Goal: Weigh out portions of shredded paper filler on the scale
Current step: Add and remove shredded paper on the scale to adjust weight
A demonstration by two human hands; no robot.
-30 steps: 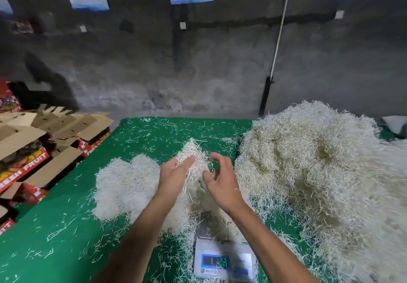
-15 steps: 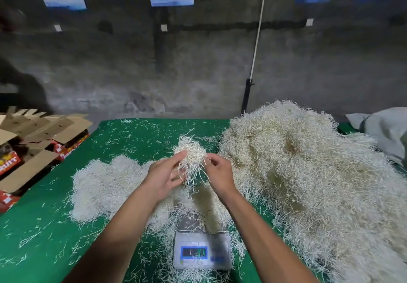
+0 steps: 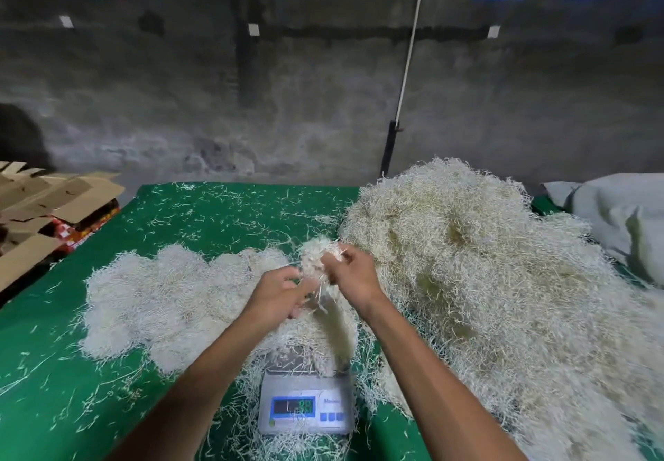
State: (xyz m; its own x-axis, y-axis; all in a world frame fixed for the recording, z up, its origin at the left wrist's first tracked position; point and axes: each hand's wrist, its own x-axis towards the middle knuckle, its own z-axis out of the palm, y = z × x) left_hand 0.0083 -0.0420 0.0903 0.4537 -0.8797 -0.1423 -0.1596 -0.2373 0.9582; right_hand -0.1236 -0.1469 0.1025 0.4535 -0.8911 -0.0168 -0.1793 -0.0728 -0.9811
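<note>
A small white digital scale point(image 3: 305, 406) with a lit blue display sits on the green-covered bench point(image 3: 215, 216), its platform buried under pale shredded paper strands. A clump of the same cream paper shred point(image 3: 318, 263) is raised above it. A huge loose heap point(image 3: 485, 263) lies right; flatter weighed mounds point(image 3: 161, 292) lie left.

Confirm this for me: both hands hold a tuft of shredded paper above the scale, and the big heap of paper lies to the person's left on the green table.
Wrong on one point: the head view shows the big heap to the person's right, not left. The rest stands: the left hand and right hand hold a tuft of shredded paper above the scale on the green table.
</note>
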